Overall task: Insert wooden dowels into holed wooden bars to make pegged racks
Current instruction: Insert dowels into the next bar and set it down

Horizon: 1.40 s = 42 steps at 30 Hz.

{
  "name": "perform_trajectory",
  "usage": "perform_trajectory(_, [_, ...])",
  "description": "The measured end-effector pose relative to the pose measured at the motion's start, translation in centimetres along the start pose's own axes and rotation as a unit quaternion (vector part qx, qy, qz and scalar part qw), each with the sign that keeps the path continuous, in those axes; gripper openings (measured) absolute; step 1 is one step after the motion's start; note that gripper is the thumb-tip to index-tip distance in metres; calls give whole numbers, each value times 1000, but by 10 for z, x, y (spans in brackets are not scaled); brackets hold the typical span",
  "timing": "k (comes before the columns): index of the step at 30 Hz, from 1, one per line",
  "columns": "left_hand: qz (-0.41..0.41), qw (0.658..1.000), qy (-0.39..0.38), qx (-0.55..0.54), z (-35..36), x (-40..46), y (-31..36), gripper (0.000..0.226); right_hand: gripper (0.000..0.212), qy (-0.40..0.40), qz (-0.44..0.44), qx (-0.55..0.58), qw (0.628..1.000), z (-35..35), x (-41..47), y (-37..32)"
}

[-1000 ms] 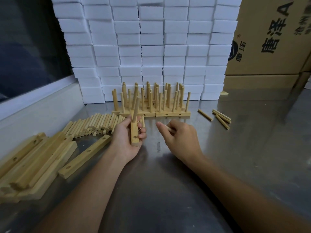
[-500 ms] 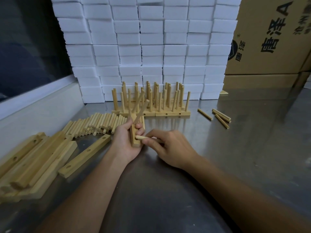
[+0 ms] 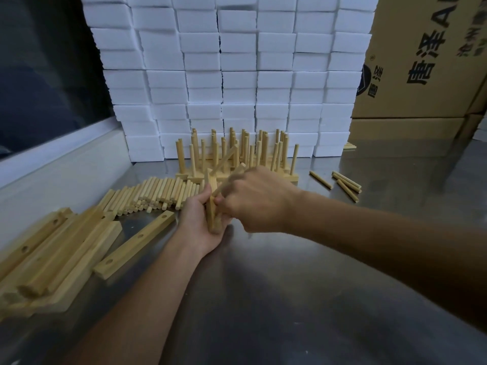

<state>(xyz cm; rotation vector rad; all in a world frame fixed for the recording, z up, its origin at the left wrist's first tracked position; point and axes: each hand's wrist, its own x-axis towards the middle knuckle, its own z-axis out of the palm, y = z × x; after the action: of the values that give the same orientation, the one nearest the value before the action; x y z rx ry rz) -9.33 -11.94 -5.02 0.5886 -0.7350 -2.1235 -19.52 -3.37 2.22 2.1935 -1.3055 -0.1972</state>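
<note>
My left hand [image 3: 201, 219] grips a holed wooden bar [image 3: 211, 206] upright; my right hand [image 3: 257, 200], touching it, pinches a wooden dowel [image 3: 228, 180] against the bar. Loose dowels [image 3: 150, 194] lie left.

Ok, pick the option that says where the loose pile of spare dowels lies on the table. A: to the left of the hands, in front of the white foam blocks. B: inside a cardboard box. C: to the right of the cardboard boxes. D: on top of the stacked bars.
A: the loose pile of spare dowels lies flat on the table, left of the left hand and right hand.
</note>
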Motion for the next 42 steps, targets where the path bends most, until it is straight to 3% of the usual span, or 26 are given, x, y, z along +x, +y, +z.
perform_trajectory(4, [8,1000,12,16,-1,-2,1,40,13,-52,-35,-42,997,-10,7,-1])
perform_trajectory(6, [9,999,28,17,0,-3,2,35,23,-92,66,62,992,-8,14,-2])
perform_trajectory(8, [8,999,45,10,4,-6,3,25,31,-185,211,257,925,-5,22,-4])
perform_trajectory(9, [3,998,55,10,5,-7,2,25,32,-207,239,303,899,-5,24,-5])
perform_trajectory(11, [4,998,60,31,4,-8,3,25,32,-192,199,248,928,-8,25,-8])
perform_trajectory(13, [5,998,41,53,0,-6,2,54,33,-130,62,86,986,-17,20,-10])
perform_trajectory(15, [5,998,17,60,1,-11,3,63,21,-87,-69,-31,993,-22,15,-5])
perform_trajectory(17, [-2,998,6,59,1,-11,4,55,23,-65,-129,-91,985,-24,12,1])
perform_trajectory(19, [3,998,11,63,2,-12,4,53,28,-56,-117,-83,988,-22,12,-1])
perform_trajectory(21, [3,998,34,56,2,-10,3,56,36,-58,-38,-6,998,-15,15,-6])
perform_trajectory(23, [-5,998,53,37,4,-10,2,41,42,-76,65,103,990,-9,17,-9])
perform_trajectory(24, [-9,998,61,26,5,-10,2,32,42,-88,115,159,977,-8,17,-10])
perform_trajectory(26, [-11,998,67,7,5,-10,1,37,31,-116,204,279,931,-8,19,-11])
perform_trajectory(28, [-5,998,63,6,6,-10,1,41,18,-144,291,373,869,-5,23,-12])
perform_trajectory(31, [8,996,71,52,7,-10,0,30,19,-166,398,495,754,0,25,-11])
perform_trajectory(32, [13,995,77,61,7,-10,-1,29,19,-170,410,511,736,-1,25,-10])
perform_trajectory(33, [12,995,80,61,7,-9,-1,30,19,-172,405,505,743,-2,25,-10])
perform_trajectory(37, [-5,998,54,12,6,-9,0,32,25,-142,320,359,865,-4,24,-14])
perform_trajectory(40, [-9,999,42,1,8,-9,-1,26,27,-135,293,359,876,-5,15,-7])
perform_trajectory(42, [-12,999,37,-1,9,-8,-3,31,23,-168,302,424,837,-9,9,4])
